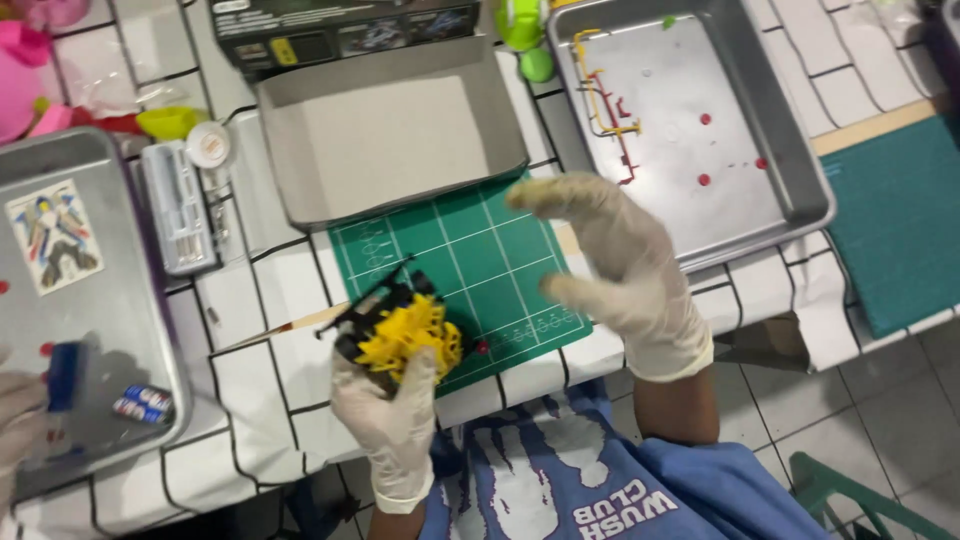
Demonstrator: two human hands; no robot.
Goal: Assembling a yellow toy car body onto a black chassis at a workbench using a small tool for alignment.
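My left hand [388, 415], in a white glove, grips a small yellow and black plastic model assembly [402, 330] above the near edge of a green cutting mat [490, 255]. My right hand [620, 270], also gloved, hovers open over the mat's right side with its fingers spread and nothing in it. A red and yellow plastic parts frame [605, 100] lies in the metal tray [790, 170] beyond my right hand, with small red pieces [705, 180] scattered near it.
An open grey cardboard box [390, 135] stands behind the mat. A second metal tray [110, 330] at left holds a sticker sheet [55, 235] and two batteries [140, 403]. Another gloved hand [20, 420] with a blue object reaches in at far left. A clear tool case [178, 205] lies nearby.
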